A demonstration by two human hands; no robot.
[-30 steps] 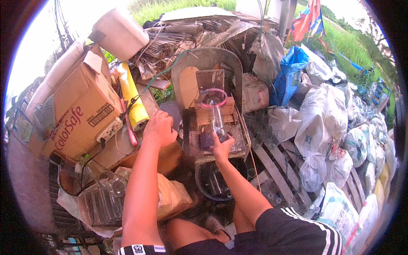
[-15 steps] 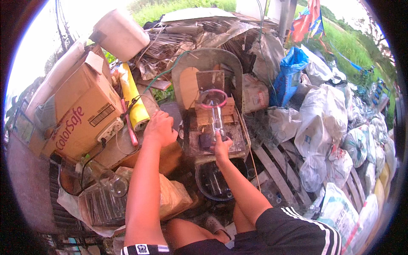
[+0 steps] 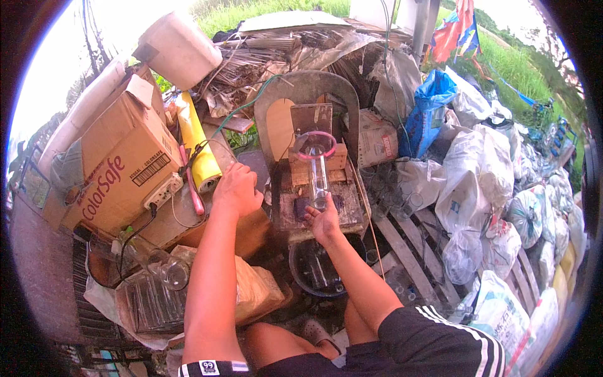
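Left hand (image 3: 237, 191) curls, grip hidden. Right hand (image 3: 325, 224), half-unfurled, meets a bottle (image 3: 319, 179) toward the chair's (image 3: 306, 80) front edge, hold unclear. A carton (image 3: 122, 157) bears lettering.

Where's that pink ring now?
In the head view, the pink ring sits above and slightly right of centre, at the far end of the clear bottle, beyond the right hand.

Ahead of us stands a chair (image 3: 349, 107) bearing a block (image 3: 338, 158), with a bottle (image 3: 318, 178) before the block. A basin (image 3: 293, 262) sits nearer us, below. We have a carton (image 3: 122, 160) on our left, a bucket (image 3: 182, 53) behind it, and sacks (image 3: 468, 173) on our right.
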